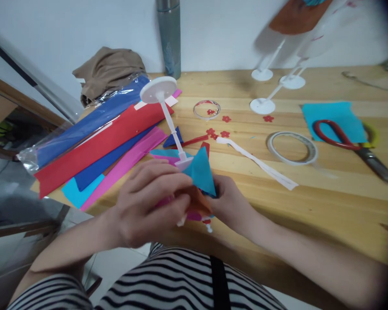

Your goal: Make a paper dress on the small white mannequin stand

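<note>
Between my hands, near the table's front edge, is a small craft piece of folded coloured sheets (204, 172), with turquoise, magenta and brown parts. A white plastic stand (170, 118) sticks up from it, its round base uppermost. My left hand (152, 200) curls its fingers over the piece's left side; they are slightly blurred. My right hand (231, 200) closes around the right side, its fingertips partly hidden behind the turquoise flap. Below the hands a small red and white tip (207, 224) pokes out.
Coloured strips (106, 146) and a brown cloth (112, 71) lie left. A grey bottle (170, 43) stands by the wall. Red paper flowers (226, 119), a clear tape ring (207, 110), a tape roll (292, 148), a white strip (258, 161), scissors (371, 161) and white stands (262, 106) occupy the right.
</note>
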Available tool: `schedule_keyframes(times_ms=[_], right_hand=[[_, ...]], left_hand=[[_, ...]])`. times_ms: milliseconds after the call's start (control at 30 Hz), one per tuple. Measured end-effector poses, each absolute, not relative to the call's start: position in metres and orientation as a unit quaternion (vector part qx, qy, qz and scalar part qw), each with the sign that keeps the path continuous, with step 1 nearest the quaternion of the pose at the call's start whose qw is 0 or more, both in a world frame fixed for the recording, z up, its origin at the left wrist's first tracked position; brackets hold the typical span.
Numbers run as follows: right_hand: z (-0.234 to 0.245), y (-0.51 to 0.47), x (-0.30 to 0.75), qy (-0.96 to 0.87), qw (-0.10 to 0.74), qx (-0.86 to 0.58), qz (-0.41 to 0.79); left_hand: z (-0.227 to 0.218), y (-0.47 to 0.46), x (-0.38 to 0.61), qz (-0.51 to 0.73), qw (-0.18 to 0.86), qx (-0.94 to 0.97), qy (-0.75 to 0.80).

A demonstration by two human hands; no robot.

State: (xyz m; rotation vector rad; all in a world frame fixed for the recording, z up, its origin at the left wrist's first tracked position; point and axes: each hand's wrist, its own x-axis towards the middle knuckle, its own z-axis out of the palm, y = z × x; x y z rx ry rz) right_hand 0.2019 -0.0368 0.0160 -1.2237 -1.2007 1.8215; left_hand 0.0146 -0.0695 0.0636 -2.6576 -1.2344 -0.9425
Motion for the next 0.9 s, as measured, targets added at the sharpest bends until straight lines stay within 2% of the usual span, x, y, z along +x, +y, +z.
schedule_keyframes(times_ms=[133,333,500,733,900], right_hand=[[0.019,-0.037,0.203,-0.453,0.307,-0.454,0.703],[0.015,-0.036,0.205,-0.463,0.314,-0.452,0.695],[0.014,-0.036,0.204,-0.461,0.289,-0.466,0.698],[0.014,-0.036,0.203,-0.463,0.290,-0.451,0.706],[0.015,-0.036,0.205,-0.474,0.288,-0.457,0.695]], left_hand=[[0.070,-0.056,0.011,-0.300,0.037,-0.872,-0.384],[0.074,-0.043,-0.006,-0.274,0.067,-0.937,-0.207],[0.075,-0.042,-0.007,-0.281,0.013,-0.932,-0.230],[0.079,-0.035,-0.002,-0.272,0.042,-0.933,-0.230],[0.080,-0.030,-0.001,-0.299,-0.011,-0.909,-0.291]])
